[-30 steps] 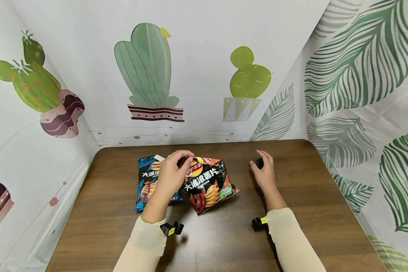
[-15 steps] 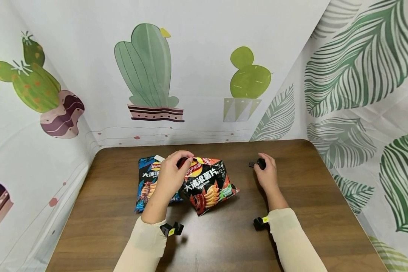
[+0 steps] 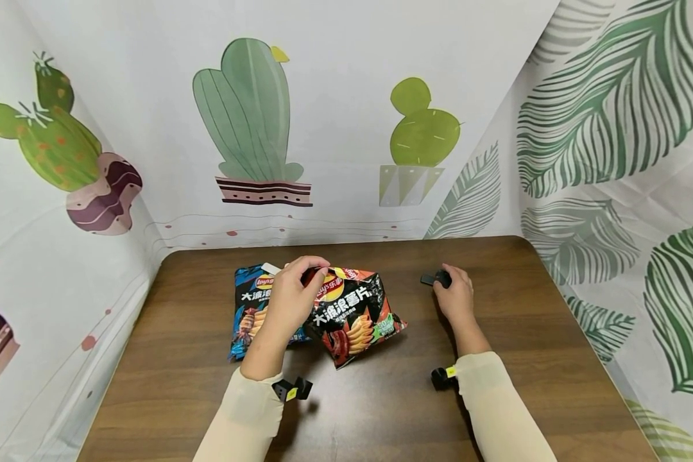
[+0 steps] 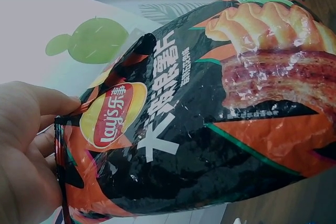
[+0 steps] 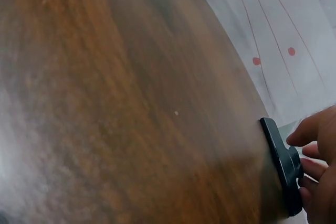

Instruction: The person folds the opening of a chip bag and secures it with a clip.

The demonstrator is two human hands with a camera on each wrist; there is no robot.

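Observation:
My left hand (image 3: pixel 291 292) pinches the top edge of a black and orange bag of potato chips (image 3: pixel 349 314), which leans tilted on the table. In the left wrist view, thumb and fingers hold the folded top of this chip bag (image 4: pixel 173 145). Partly hidden behind my left forearm lies a blue bag of chips (image 3: pixel 248 321) with a white strip (image 3: pixel 270 268), likely a clip, at its top. On the right, my right hand (image 3: pixel 455 295) has its thumb and fingers round the small handle of a black bag clip (image 3: pixel 428 279); its long bar (image 5: pixel 281 163) shows in the right wrist view.
The brown wooden table (image 3: pixel 531 333) extends around both hands. A hanging cloth (image 3: pixel 346 128) printed with cacti and leaves stands along the back and sides. Black wrist cameras (image 3: pixel 291 389) sit at both cuffs.
My right hand has shifted slightly right and toward me, its fingers now nearer together about the clip, and more of the clip shows. The left hand and both bags stay where they were.

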